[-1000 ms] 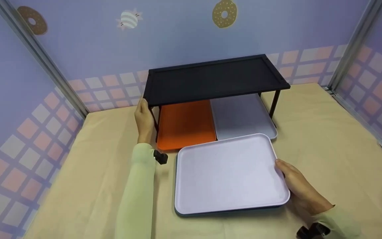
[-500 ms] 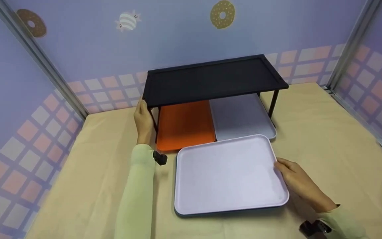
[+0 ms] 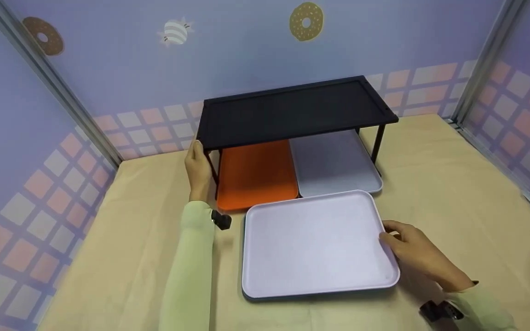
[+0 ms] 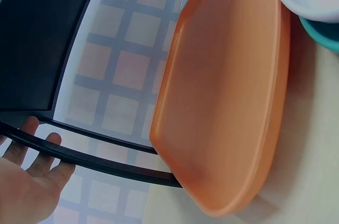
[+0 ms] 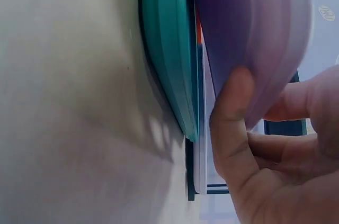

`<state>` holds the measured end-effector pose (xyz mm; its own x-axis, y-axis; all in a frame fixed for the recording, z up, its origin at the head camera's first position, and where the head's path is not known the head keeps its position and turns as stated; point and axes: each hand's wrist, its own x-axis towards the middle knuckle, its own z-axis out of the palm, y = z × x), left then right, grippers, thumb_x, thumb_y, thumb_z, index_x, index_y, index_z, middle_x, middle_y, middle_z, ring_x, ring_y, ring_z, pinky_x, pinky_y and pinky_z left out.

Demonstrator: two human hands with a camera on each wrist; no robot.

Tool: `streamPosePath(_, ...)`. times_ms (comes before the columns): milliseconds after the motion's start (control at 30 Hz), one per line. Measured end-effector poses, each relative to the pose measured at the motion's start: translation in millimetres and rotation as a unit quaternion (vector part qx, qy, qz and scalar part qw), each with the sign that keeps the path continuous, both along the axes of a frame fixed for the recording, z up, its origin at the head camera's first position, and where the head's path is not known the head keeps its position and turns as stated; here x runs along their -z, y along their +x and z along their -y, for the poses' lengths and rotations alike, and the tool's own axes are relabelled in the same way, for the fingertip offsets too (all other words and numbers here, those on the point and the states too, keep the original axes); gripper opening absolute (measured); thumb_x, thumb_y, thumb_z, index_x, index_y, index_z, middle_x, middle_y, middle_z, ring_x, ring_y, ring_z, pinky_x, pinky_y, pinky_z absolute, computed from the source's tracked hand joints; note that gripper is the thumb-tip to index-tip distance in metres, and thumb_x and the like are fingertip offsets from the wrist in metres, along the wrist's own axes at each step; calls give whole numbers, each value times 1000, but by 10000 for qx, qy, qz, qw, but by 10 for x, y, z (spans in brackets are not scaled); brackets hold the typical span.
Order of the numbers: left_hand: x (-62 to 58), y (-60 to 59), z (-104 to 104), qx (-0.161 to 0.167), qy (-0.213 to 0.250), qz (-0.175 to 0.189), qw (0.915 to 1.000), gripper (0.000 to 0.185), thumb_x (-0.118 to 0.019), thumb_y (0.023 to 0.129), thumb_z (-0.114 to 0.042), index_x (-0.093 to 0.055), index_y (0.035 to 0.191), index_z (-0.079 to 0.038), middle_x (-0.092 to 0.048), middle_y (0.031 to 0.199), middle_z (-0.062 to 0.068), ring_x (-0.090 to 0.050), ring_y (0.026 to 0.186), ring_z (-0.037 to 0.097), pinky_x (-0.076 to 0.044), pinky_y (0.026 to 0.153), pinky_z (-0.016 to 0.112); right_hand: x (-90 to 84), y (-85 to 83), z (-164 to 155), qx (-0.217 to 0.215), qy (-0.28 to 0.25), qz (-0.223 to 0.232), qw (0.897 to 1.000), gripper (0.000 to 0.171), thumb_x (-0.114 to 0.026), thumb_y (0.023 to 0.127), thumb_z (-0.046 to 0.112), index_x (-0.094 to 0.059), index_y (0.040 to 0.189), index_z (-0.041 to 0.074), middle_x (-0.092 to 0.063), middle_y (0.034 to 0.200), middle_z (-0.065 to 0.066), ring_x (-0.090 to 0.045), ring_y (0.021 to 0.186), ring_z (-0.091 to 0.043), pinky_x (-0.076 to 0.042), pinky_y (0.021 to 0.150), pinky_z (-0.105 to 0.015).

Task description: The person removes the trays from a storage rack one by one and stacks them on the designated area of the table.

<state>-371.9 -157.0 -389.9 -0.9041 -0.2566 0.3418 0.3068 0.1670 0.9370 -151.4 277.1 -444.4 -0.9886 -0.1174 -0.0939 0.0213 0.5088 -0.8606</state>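
Gripping the lilac tray (image 3: 313, 243) at its right rim, my right hand (image 3: 414, 255) has tipped it off the teal tray (image 5: 167, 49) near the table's front edge; my left hand (image 3: 199, 168), fingers straight, still steadies the rack (image 3: 292, 110).

The lilac tray (image 3: 313, 243) near the right hand (image 3: 412, 253) looks like matt plastic, smooth with a faint speckle. Under it sits a teal tray (image 5: 167, 60) of the same plastic, its rim slightly glossy. The orange tray (image 3: 256, 172) and the grey tray (image 3: 334, 161) under the rack are smooth and dull too. The black rack (image 3: 292, 112) has a matt top and thin, satin-black metal legs. The counter (image 3: 453, 184) is covered in tan, paper-like sheeting, slightly creased. The sleeves (image 3: 191, 276) are soft pale-green cloth.
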Motion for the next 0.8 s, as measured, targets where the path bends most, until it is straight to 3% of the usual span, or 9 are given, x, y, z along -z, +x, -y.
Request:
streamPosePath(433, 4, 1, 1, -37, -37, -11, 10000, 52, -31, 114, -32, -37, 158, -5, -37, 163, 13, -33, 152, 25, -31, 124, 33, 51, 6, -29, -297, 627, -216, 9974, 46, -54, 104, 12, -49, 143, -14, -62, 129, -24, -62, 106, -28, -54, 80, -29)
streamPosePath(800, 13, 11, -3, 4, 84, -43, 10000, 51, -33, 114, -31, -39, 157, -7, -40, 161, 14, -37, 150, 26, -33, 123, 34, 108, -38, -46, -464, 924, -450, 9936, 44, -60, 103, 12, -54, 138, -15, -63, 115, -17, -57, 97, -22, -52, 74, -26)
